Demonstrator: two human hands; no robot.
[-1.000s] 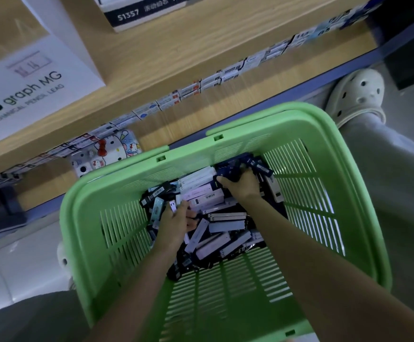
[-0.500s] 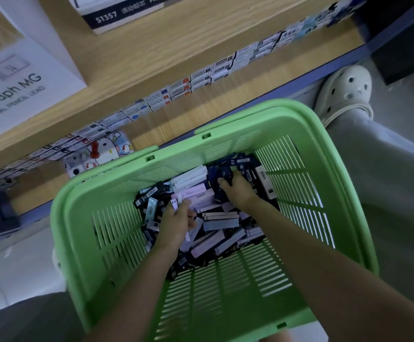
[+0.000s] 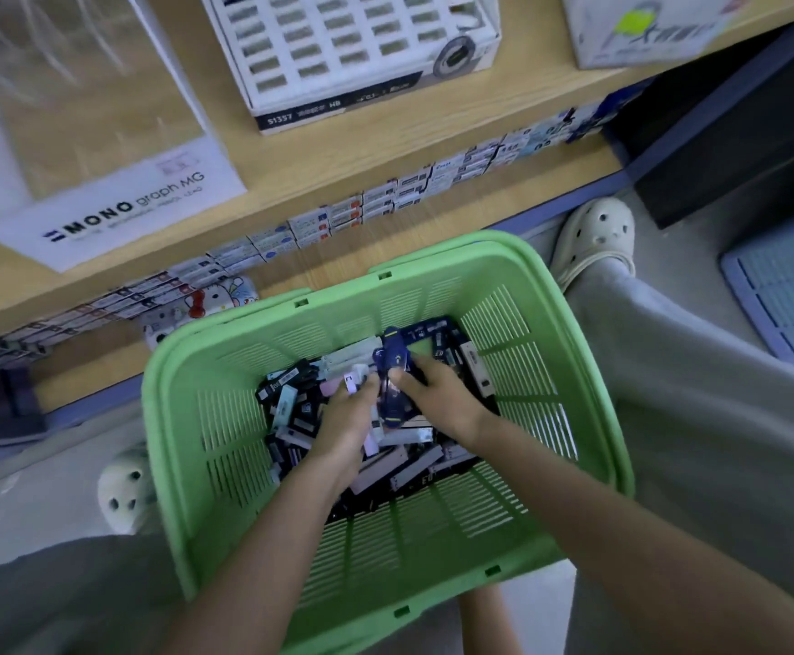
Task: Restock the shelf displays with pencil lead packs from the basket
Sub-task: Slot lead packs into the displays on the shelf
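Right now the right hand [image 3: 442, 399] has its grip pinched on a navy pack [image 3: 394, 366], thumb on one side, fingers on the other, lifting it clear of the heap. The left hand [image 3: 345, 430] sits just beside it, grip curled around a few pale packs [image 3: 352, 376]; how many, I cannot tell. The navy pack's lower end nearly touches the left fingers, so it looks like a handover into the left bundle, as a guess. Both hands are inside the green basket [image 3: 385, 550], above the pile of lead packs [image 3: 399, 460], which covers the basket floor toward the far wall. Beyond the basket is the wooden shelf [image 3: 385, 148] with a white display box [image 3: 352, 54] full of small slots, a MONO box [image 3: 102, 172] to its left, and a row of small boxes [image 3: 385, 200] along the shelf below. Motion blur hides the slot contents, so fill level is unknown. Progress: gathering stage only; no pack is going onto the shelf yet, and most stock is in the basket. Versus half a second ago: the right hand was palm-down on the far dark packs, now it is raised and holds one, nearer the left hand. The left hand has barely shifted. The view has tilted up, so more shelf shows.
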